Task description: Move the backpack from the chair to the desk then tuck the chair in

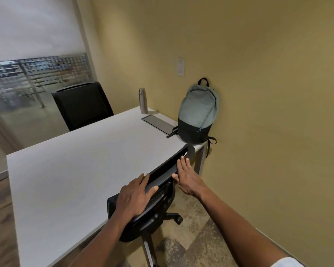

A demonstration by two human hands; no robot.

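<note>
Left hand: your left hand (134,197) lies flat on the chair (152,191) backrest's top edge, fingers draped over, thumb pressed on the back.
Right hand: your right hand (187,179) is open, fingers straight, palm against the backrest.
Chair: backrest right against the desk (81,166) edge.
Backpack: grey-green backpack (199,112) upright on the desk's far corner, against the wall.

The white worktop (81,162) runs from the near left to the far right corner by the yellow wall. At that far right end a grey-green and black backpack (198,112) stands upright on it against the wall, with a flat grey panel (158,124) just left of it. A steel bottle (142,101) stands upright at the far edge beyond the panel.
</note>
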